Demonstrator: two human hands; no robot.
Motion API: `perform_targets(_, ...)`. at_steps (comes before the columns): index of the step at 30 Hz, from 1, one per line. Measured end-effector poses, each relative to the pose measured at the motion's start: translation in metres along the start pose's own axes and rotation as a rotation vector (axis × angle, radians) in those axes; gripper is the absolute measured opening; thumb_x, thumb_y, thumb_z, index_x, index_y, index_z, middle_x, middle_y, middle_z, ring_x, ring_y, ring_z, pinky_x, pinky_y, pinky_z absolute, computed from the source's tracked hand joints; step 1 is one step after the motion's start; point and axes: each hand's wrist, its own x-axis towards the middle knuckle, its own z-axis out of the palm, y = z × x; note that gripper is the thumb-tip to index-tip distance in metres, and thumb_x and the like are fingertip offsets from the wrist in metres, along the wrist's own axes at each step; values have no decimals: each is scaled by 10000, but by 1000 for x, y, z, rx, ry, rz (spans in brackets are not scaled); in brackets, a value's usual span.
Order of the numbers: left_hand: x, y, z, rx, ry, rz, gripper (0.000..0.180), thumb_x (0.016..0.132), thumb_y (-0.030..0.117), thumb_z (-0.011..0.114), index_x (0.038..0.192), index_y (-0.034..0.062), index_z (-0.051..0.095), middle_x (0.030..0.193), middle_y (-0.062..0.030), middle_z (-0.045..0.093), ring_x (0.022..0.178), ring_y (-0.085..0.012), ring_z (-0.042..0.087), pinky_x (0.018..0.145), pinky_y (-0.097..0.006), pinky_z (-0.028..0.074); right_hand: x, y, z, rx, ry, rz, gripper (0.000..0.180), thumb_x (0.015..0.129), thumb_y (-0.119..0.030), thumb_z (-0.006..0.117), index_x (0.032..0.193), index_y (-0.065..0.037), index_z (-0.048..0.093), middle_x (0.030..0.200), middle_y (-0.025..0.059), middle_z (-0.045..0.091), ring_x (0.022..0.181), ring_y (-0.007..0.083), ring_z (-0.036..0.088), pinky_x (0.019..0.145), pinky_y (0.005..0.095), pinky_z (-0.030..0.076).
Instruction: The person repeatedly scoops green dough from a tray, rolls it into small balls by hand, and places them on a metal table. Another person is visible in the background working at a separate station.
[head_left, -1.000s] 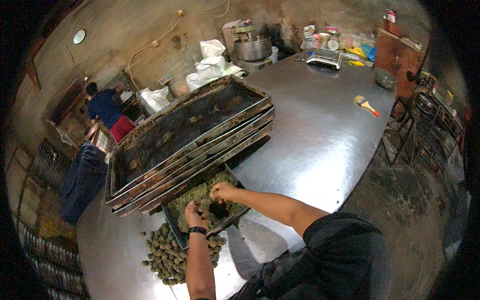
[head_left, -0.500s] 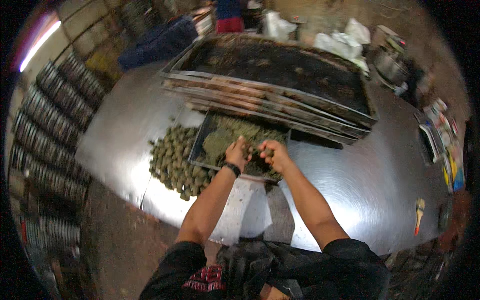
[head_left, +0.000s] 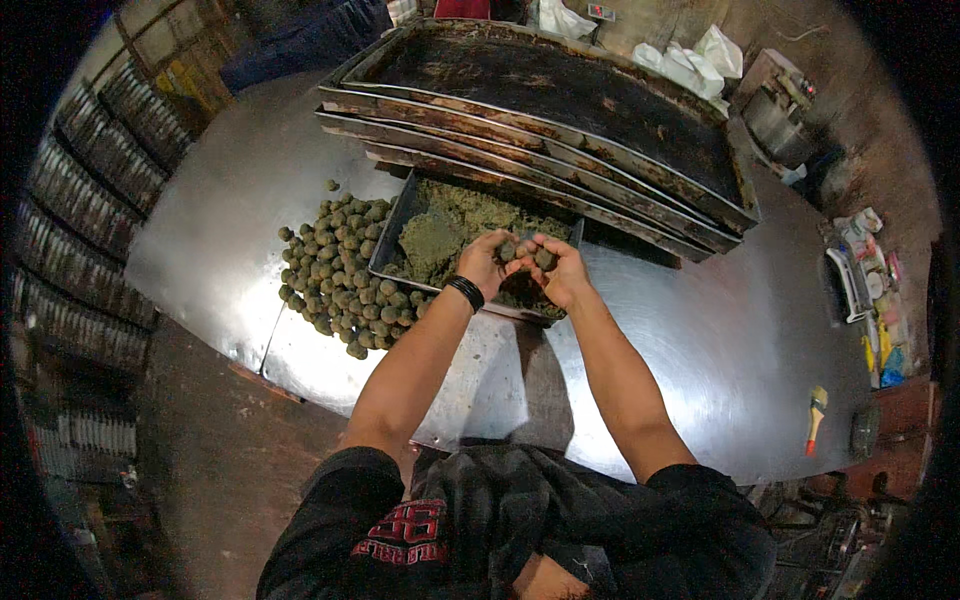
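A dark rectangular tray holds a mass of crumbly greenish-brown paste. Over its near part, my two hands are close together with fingertips almost meeting. In the curled fingers of my left hand is a small round ball of paste. My right hand cups another paste ball against its fingers. Beside the tray on the left lies a heap of similar balls, one of them apart at the top. My hands hide some of the paste beneath them.
Behind the tray rises a stack of large, dark-stained baking trays. The metal table carries a brush at right. White bags, a metal pot and assorted items stand beyond; racks line the left side.
My hands have come closer together above the tray, with the balls in their fingers. The whole view has shifted, so the table and stacked trays sit higher in the picture.
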Motion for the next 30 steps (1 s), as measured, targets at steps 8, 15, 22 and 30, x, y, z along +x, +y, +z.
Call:
perform_targets(8,-16,33,-7,-261,85,-124,382,834,481,536,723,126,452,618,-45,519,446,-118,438,341,-234,272,-13,13,59,-108,309,-182,511,751,-607,561,643,-138,390,575,1,420,445,112,329,398,248,217)
perform_targets(15,-4,64,-41,18,44,-239,308,844,353,573,770,64,497,705,-85,550,610,-175,591,420,-288,465,-19,25,70,-91,233,-199,360,896,-415,447,731,-95,458,671,29,480,518,124,405,410,237,274)
perform_targets(22,7,61,-34,-144,-95,-159,307,856,368,557,752,83,506,711,-50,560,499,-107,473,376,-241,343,-20,18,87,-111,384,-280,370,812,-455,582,695,-118,485,642,19,486,496,107,415,391,235,293)
perform_targets(30,5,25,-8,-51,164,-157,440,886,471,436,677,87,474,584,-48,488,423,-138,392,374,-284,299,-15,26,36,-65,305,-81,433,811,-503,550,626,-134,420,534,24,438,391,138,369,354,255,271)
